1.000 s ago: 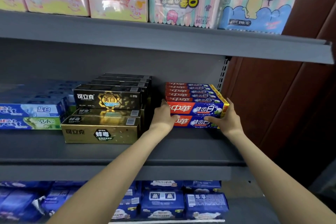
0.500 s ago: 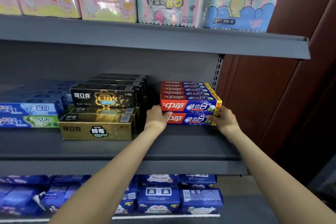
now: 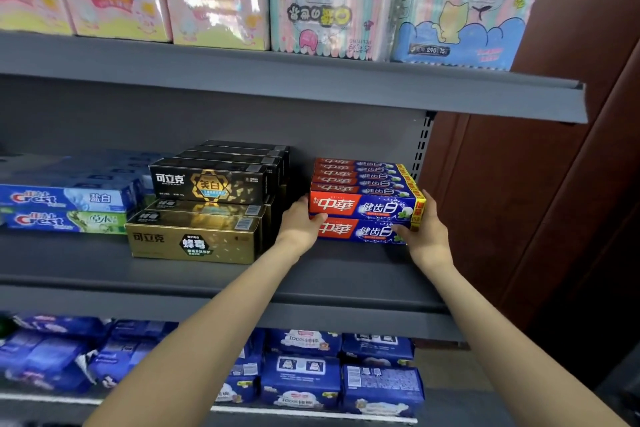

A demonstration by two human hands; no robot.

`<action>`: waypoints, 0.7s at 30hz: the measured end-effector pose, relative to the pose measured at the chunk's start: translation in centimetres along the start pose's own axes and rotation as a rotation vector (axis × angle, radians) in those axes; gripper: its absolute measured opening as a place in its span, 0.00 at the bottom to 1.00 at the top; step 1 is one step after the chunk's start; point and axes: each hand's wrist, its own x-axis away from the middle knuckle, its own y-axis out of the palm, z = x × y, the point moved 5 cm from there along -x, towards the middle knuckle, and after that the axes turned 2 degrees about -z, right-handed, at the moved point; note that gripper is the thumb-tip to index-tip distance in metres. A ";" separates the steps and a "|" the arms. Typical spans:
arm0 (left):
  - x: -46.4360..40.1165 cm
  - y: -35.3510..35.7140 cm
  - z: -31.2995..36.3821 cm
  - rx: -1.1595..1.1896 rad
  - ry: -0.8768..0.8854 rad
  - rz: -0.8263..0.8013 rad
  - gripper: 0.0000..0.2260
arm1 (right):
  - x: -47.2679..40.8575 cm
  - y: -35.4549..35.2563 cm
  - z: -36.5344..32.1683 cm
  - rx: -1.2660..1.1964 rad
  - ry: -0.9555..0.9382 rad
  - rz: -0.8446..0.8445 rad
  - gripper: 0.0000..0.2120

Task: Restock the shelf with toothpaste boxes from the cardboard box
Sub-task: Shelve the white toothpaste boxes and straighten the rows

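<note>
A stack of red and blue toothpaste boxes (image 3: 367,208) stands at the right end of the grey middle shelf (image 3: 214,291), two layers high with several boxes behind the front pair. My left hand (image 3: 299,222) holds the stack's left end, thumb across the front of the lower box. My right hand (image 3: 424,229) holds the right end, fingers up along the side and thumb on the lower box's front. The cardboard box is out of view.
Black and gold toothpaste boxes (image 3: 207,204) stand just left of the stack, Crest boxes (image 3: 65,208) farther left. Pastel tissue packs (image 3: 332,0) fill the shelf above. Blue packs (image 3: 301,378) lie on the shelf below. A brown wall panel (image 3: 519,201) borders the right side.
Both hands have stayed on the ends of the red and blue stack. The view has shifted a little; the stack looks unmoved on the shelf.
</note>
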 end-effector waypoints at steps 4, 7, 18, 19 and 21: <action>-0.1 -0.2 0.1 0.001 -0.005 -0.048 0.18 | -0.5 0.3 0.0 -0.008 -0.016 0.002 0.45; 0.0 -0.2 0.3 0.014 -0.008 -0.075 0.18 | -0.5 0.2 -1.6 0.297 -0.163 0.067 0.48; 0.4 -4.3 1.1 -0.238 0.164 -0.005 0.18 | -0.1 4.1 -6.6 1.004 -0.278 -0.078 0.36; 0.4 -5.5 1.0 -0.270 0.222 0.041 0.17 | 0.0 4.7 -7.1 0.992 -0.288 -0.091 0.36; 0.3 -8.2 0.6 -0.301 0.334 0.089 0.15 | 0.4 6.1 -8.4 0.933 -0.299 -0.098 0.33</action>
